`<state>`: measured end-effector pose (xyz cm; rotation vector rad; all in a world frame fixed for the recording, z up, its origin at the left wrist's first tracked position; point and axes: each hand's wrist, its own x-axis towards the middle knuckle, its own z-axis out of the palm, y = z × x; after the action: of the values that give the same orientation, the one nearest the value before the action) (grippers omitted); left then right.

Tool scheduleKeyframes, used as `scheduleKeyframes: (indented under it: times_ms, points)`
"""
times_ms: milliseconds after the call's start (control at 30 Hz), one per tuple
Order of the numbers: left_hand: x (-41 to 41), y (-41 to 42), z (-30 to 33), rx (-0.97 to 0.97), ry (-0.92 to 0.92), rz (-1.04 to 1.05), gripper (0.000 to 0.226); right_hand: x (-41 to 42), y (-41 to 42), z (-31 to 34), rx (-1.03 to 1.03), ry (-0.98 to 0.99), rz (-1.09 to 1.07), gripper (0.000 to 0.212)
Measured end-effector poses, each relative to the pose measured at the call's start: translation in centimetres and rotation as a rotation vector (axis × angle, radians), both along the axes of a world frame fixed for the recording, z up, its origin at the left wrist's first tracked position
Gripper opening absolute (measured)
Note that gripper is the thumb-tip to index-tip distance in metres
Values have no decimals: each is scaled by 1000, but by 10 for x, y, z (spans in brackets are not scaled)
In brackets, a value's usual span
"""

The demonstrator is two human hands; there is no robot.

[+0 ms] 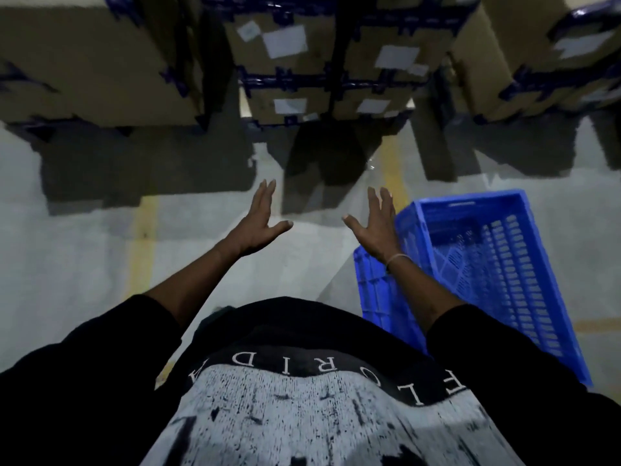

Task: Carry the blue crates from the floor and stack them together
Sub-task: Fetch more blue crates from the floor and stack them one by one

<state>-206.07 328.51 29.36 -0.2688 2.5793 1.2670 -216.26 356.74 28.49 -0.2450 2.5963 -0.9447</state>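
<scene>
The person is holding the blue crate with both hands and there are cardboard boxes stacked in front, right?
Not quite. The head view shows both hands empty: the left hand and right hand are spread open in the air, holding nothing. The blue crate sits on the floor to the person's right. The cardboard boxes are stacked in front, as you said.

a bright blue slotted plastic crate (484,264) with a grid of slits; grey concrete floor (84,247) striped with faded yellow lines; brown cardboard boxes (295,38) with white labels; black shirt (302,398) printed white and speckled.
</scene>
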Motion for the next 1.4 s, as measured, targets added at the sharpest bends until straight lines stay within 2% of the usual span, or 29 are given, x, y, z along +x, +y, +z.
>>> scheduleKeyframes:
  times_ms: [400,600,833,1067,1300,1400]
  points:
    - [130,-193,0,72,44,408,94,21,-236,18,-68,-59,322,92]
    - [214,-297,-12,106,57,635,96,51,-380,16,-109,-39,491,87]
    - [299,-378,-14,156,85,896,98,103,-526,24,-152,-128,703,87]
    - [348,-455,-18,184,120,1173,97,121,-679,14,-152,-172,934,88]
    - [376,-559,-8,165,128,1415,95,137,-870,7,-139,-191,1142,93]
    - [386,-601,6,161,145,1455,95,151,-944,18,-129,-212,1234,96]
